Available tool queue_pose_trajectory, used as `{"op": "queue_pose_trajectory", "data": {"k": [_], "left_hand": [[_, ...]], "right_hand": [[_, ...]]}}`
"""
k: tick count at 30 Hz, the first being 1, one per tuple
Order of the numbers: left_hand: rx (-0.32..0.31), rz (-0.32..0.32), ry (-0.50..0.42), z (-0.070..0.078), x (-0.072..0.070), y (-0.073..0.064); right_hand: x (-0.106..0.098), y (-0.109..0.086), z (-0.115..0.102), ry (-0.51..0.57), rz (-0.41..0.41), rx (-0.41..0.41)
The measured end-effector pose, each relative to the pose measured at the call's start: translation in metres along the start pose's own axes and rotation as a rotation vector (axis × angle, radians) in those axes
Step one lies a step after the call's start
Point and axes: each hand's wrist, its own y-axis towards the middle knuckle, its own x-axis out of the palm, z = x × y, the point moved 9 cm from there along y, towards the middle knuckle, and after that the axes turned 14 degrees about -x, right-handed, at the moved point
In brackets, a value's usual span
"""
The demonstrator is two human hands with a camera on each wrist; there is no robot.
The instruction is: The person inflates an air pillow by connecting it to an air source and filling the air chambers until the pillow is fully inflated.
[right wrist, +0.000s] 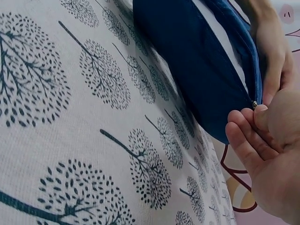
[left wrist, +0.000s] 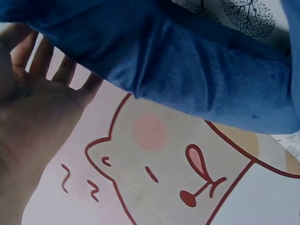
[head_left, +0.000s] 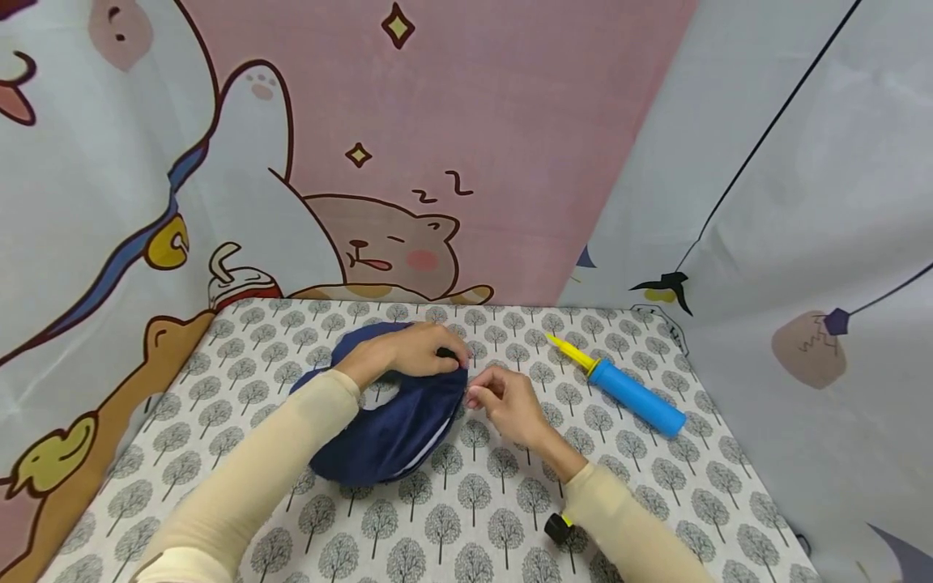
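Observation:
A navy blue U-shaped neck pillow (head_left: 394,429) lies on the table, its cover unzipped along the near right edge so that white lining shows. My left hand (head_left: 426,348) grips the pillow's right part from above, where a small black piece (head_left: 447,353) shows beside the thumb. In the left wrist view, the fingers (left wrist: 43,58) reach behind the cloth. My right hand (head_left: 510,405) is at the pillow's right edge. Its thumb and fingers pinch the zipper pull (right wrist: 254,104) at the end of the white-edged opening (right wrist: 227,47).
Right of the pillow lies a blue hand pump (head_left: 637,397) with a yellow nozzle (head_left: 571,351). A small black and yellow-green object (head_left: 559,528) is partly hidden by my right sleeve. Tree-print cloth covers the table (head_left: 386,526). Cartoon-printed curtains (head_left: 510,121) hang behind and beside it.

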Motion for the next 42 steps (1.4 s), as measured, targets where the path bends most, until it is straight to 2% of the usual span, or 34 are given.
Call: {"op": "queue_pose_trajectory", "data": {"k": [3, 7, 18, 25, 26, 27, 30, 31, 36, 38, 42], "left_hand": [[0.033, -0.024, 0.038, 0.008, 0.009, -0.005], [0.049, -0.009, 0.095, 0.013, 0.017, -0.006], [0.030, -0.001, 0.156, 0.015, 0.017, -0.005], [0.064, 0.077, 0.183, -0.004, 0.026, 0.015], [0.061, 0.086, 0.186, -0.005, 0.025, 0.017], [0.040, 0.085, 0.185, 0.000, 0.020, 0.014], [0.015, 0.124, 0.191, -0.003, 0.013, 0.015], [0.012, 0.146, 0.192, -0.008, 0.014, 0.018], [-0.059, 0.249, 0.200, -0.019, 0.001, 0.016], [-0.105, 0.250, 0.198, -0.013, -0.009, 0.008], [-0.105, 0.248, 0.165, -0.015, -0.010, 0.005]], "right_hand": [[-0.003, -0.001, 0.003, 0.000, 0.001, 0.031], [-0.004, -0.001, 0.005, 0.009, 0.002, 0.050], [-0.004, 0.001, 0.001, 0.013, 0.034, 0.032], [-0.003, 0.001, 0.000, 0.006, 0.021, 0.044], [-0.003, 0.000, -0.001, 0.003, 0.018, 0.044], [-0.002, 0.000, -0.002, 0.002, 0.013, 0.041], [0.001, -0.002, -0.007, -0.010, -0.006, 0.030], [0.003, -0.003, -0.009, -0.011, -0.015, 0.022], [0.017, -0.006, -0.020, 0.021, -0.073, 0.001], [0.020, -0.007, -0.021, 0.034, -0.077, 0.003], [0.022, -0.009, -0.020, 0.050, -0.055, 0.006]]}}
